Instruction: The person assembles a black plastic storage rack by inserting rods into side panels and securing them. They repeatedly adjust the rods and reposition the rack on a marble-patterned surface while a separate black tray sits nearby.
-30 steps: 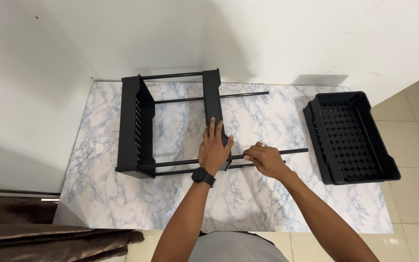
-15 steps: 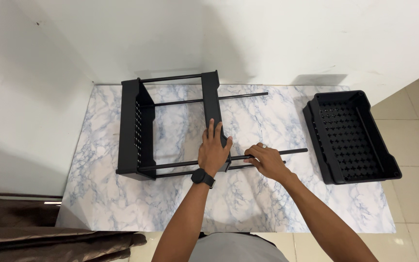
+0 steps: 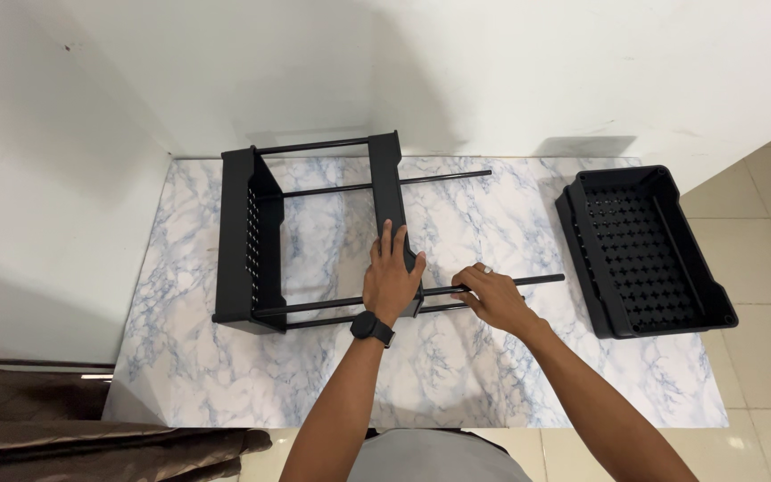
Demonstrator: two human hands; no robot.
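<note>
No packages, labels or signs legible in this view. Work surface: marble-patterned mat point(image 3: 457, 375), white with blue veining, laid on the floor against a white wall point(image 3: 493, 71).

Black rack frame point(image 3: 314, 236) lies on its side on the left half of the mat: perforated end panel point(image 3: 247, 241) at left, second panel point(image 3: 393, 214) in the middle, four thin black rods running between them and past the second panel to the right. Black perforated tray point(image 3: 644, 250) sits apart at the mat's right end, partly over the mat edge.

Hidden or unclear: the lower end of the middle panel is covered by the left hand; the rod joints under both hands cannot be made out. Brown fabric point(image 3: 91, 437) at lower left is cut off by the picture edge.

Left hand point(image 3: 392, 281), black wristwatch point(image 3: 372, 328) on the wrist: fingers extended and close together, palm pressed flat on the middle panel's lower end. Right hand point(image 3: 491, 296): fingers curled around the near upper rod point(image 3: 528, 281), just right of that panel; ring on one finger.
</note>
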